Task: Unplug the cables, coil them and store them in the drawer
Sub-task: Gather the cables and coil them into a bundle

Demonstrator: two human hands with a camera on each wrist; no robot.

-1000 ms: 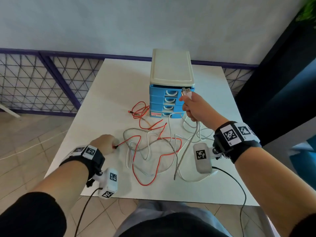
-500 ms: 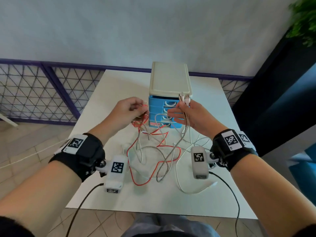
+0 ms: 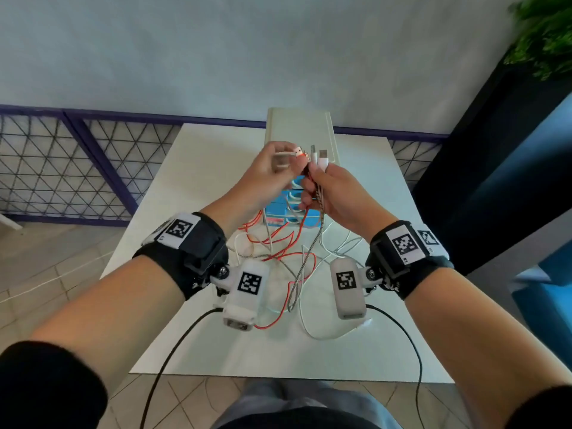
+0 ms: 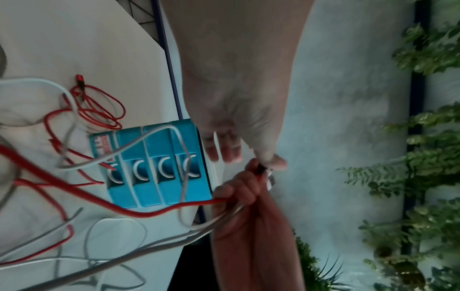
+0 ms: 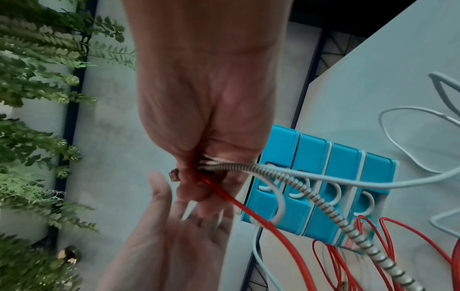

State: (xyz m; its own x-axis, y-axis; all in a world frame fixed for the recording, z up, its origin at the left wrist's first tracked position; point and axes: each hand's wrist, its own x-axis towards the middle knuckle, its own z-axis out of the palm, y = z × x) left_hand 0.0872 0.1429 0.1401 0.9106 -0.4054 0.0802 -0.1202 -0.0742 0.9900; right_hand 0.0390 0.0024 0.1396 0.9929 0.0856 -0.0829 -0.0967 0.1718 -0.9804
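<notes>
Red cable (image 5: 225, 198) in right grip (image 3: 335, 187), head view alone shows left grip (image 3: 266, 171) pinching plug (image 3: 298, 152).

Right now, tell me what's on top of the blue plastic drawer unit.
The blue plastic drawer unit carries only its cream lid; nothing lies on the visible part. Both hands cover the lid's near edge.

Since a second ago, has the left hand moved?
Yes. The left hand has risen from the table beside the red cable to the drawer unit's top.

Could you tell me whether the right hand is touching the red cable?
Touching: the right wrist view shows the right hand gripping the red cable.
</notes>
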